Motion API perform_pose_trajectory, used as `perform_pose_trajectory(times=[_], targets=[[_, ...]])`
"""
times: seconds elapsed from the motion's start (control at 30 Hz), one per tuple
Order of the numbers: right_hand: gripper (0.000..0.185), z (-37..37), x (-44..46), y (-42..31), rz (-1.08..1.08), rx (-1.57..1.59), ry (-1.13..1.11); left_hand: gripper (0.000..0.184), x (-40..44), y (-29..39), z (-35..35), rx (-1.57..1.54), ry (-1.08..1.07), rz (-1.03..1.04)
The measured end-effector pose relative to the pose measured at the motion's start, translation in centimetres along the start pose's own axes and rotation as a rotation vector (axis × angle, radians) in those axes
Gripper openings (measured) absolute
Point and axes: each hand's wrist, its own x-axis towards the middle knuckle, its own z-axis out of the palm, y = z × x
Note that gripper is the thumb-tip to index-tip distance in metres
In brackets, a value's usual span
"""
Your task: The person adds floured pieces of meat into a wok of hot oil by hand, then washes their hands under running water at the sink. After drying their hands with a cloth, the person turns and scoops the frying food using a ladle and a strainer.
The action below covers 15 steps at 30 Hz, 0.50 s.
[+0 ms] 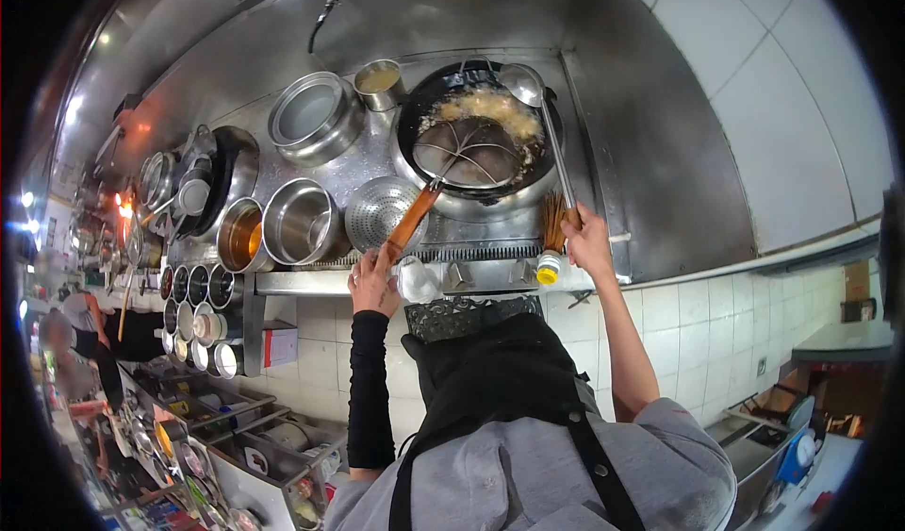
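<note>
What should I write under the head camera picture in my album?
Kitchen busy: left hand grips a strainer, right hand a ladle, at a foamy wok.

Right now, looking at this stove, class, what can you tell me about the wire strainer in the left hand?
The strainer has a broad, round head, apparently metal mesh, crossed by curved wires. Its orange-brown handle looks wooden and slants back toward the person, gripped near the end by the left hand. The head lies within the wok's opening, nearer the person than the foaming liquid. How deep it sits, I cannot tell.
</note>
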Motion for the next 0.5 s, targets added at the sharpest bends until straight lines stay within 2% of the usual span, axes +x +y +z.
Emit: perform_pose_trajectory(times=[0.13,0.17,0.3,0.4,0.5], targets=[[0.049,-0.8,4.2,-4.0,-0.096,-0.122,-0.107,0.074,-0.6,0.1,-0.5,-0.041,-0.05,-0.042],[0.049,-1.0,5.2,-4.6,-0.062,-0.025,-0.173,0.074,-0.6,-0.1,-0.3,-0.019,-0.021,-0.018],[0.056,1.1,6.0,-6.4,-0.052,-0.072,-0.132,0.071,-0.7,-0.5,-0.2,-0.025,0.028,-0.032],[0.058,3.3,7.6,-5.3,-0.126,-0.21,0.009,0.065,-0.9,-0.6,-0.3,-0.052,0.071,-0.027],[0.03,3.6,9.5,-4.6,-0.156,-0.293,0.045,0.06,-1.0,-0.7,-1.2,-0.077,0.006,-0.031]])
